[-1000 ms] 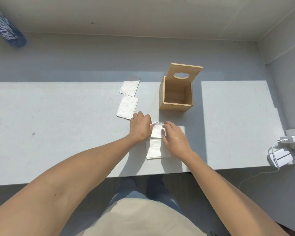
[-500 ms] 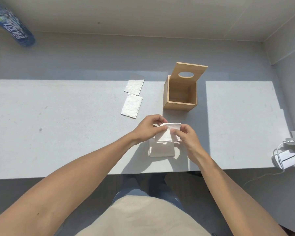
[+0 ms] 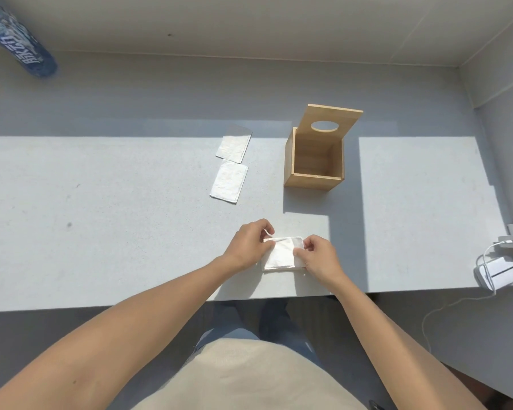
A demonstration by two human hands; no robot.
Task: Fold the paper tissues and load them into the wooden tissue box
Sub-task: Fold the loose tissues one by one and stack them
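- The left hand [image 3: 251, 243] and the right hand [image 3: 317, 255] each pinched one end of the small white folded paper tissue [image 3: 283, 253], thumbs on top and fingers curled at its far corners.
- That tissue lay flat on the pale grey table [image 3: 116, 217], near the front edge, on the near side of the open light-wood tissue box [image 3: 314, 161] and well apart from it.
- To fold it well, the far edge wanted lining up square over the near edge before any pressing; a loose corner stood up by the left thumb, and that looked likely to skew the crease if left.
- A firm stroke outward from the middle would probably set the fold, the thin paper being apt to spring back.
- Two folded white tissues [image 3: 230, 181] lay to the left of the box, one behind the other, not yet loaded.
- The box's lid [image 3: 332, 121], with its oval hole, stood tipped up at the back, and nothing showed in the visible part of its inside.
- A white charger and cable [image 3: 496, 272] sat far right of the box at the table edge.
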